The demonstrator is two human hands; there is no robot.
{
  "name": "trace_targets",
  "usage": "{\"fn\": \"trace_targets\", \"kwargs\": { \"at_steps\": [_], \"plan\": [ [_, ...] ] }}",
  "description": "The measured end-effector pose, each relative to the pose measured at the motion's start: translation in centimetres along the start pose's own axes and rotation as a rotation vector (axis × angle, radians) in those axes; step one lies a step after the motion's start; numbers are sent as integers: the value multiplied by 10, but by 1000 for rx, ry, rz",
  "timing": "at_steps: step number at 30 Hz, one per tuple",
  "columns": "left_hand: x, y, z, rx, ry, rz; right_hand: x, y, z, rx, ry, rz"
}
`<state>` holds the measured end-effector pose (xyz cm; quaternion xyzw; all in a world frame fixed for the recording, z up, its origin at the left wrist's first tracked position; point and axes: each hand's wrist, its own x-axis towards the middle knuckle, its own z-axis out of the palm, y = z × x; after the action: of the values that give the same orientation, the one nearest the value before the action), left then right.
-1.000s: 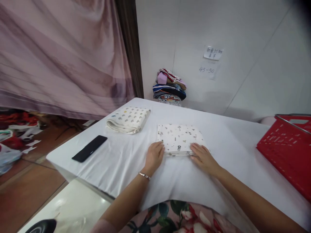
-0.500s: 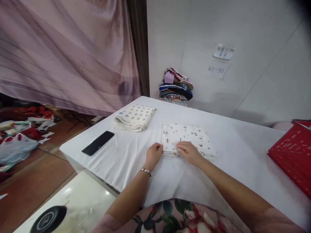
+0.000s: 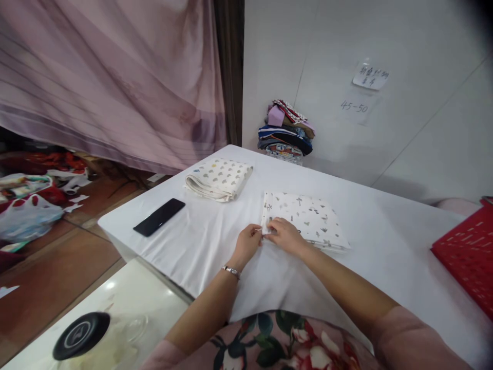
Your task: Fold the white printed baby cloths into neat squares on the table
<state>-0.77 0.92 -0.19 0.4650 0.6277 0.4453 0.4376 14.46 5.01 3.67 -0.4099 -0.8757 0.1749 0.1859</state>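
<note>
A folded white cloth [image 3: 308, 216] with small printed plants lies flat on the white-covered table [image 3: 385, 246]. At its near left corner my left hand [image 3: 248, 244] is closed, pinching the cloth's edge between thumb and fingers. Beside it my right hand [image 3: 285, 235] is closed too, its fingertips gripping the same corner from above. Farther back to the left rests a second folded cloth [image 3: 221, 177], cream with grey motifs, which neither hand touches. A black phone [image 3: 159, 217] lies near the table's left edge.
On the right stands a red basket [image 3: 468, 252]. A pile of folded fabrics [image 3: 287, 131] is against the wall behind the table. At lower left, a white surface [image 3: 148, 293] carries a black-lidded container [image 3: 81, 335]. Plastic bags [image 3: 31, 218] lie on the floor.
My right hand has moved left across the cloth to the corner, close beside my left hand. The left hand stays at that corner. The view has shifted slightly.
</note>
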Motion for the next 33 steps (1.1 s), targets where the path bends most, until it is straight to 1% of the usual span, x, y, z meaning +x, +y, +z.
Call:
{"fn": "trace_targets", "kwargs": {
  "at_steps": [4,10,14,17,21,24,27,30,33],
  "plan": [
    [0,0,1,-12,8,5,-1,3,3,79,28,-2],
    [-4,6,-1,-39,-14,1,-6,3,1,184,139,-30],
    [-6,9,-1,-42,-24,-18,-8,5,-4,196,140,-44],
    [-6,8,0,17,-11,-15,-7,4,-6,180,117,-64],
    [-6,5,3,128,20,69,-7,4,-6,153,73,-107],
    [-5,4,4,149,41,86,-7,6,-5,120,63,-145],
    [-4,3,4,152,49,85,-7,9,-3,60,7,-184],
    [-5,4,4,160,73,100,-6,8,-2,32,-30,-182],
    [-7,6,4,163,76,137,-5,5,-6,60,-50,-156]
  ]
}}
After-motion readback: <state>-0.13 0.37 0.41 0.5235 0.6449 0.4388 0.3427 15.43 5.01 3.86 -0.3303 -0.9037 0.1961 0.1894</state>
